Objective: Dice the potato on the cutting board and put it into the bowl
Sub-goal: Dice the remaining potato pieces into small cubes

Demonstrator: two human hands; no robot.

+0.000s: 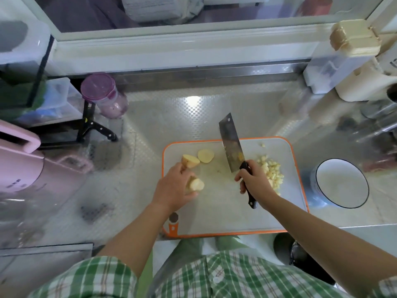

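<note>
We are partway through the dicing: a heap of small cubes (271, 171) lies on the right part of the cutting board (225, 220), near the bowl (341, 183), which stands on the desk (167, 117) just right of the board and holds nothing yet. Our left hand (174, 186) curls round a potato chunk (196, 184) at the near left of the board, fingers and thumb pinching it. Its pale cut end points right, toward the knife, and its long axis seems to run left to right. Two more pieces wait at the far left: a half (190, 161) and a round slice (205, 155) touching it. Our right hand (255, 179) is wrapped round the black handle of the knife (231, 143), whose broad blade points far and a little left, between the chunk and the cubes; we cannot tell whether its edge touches the board. To do this step well, we should lay the chunk on a flat cut face so it cannot roll, tuck the fingertips back, and cut across the long axis into slabs, then strips, then cubes matching the heap.
</note>
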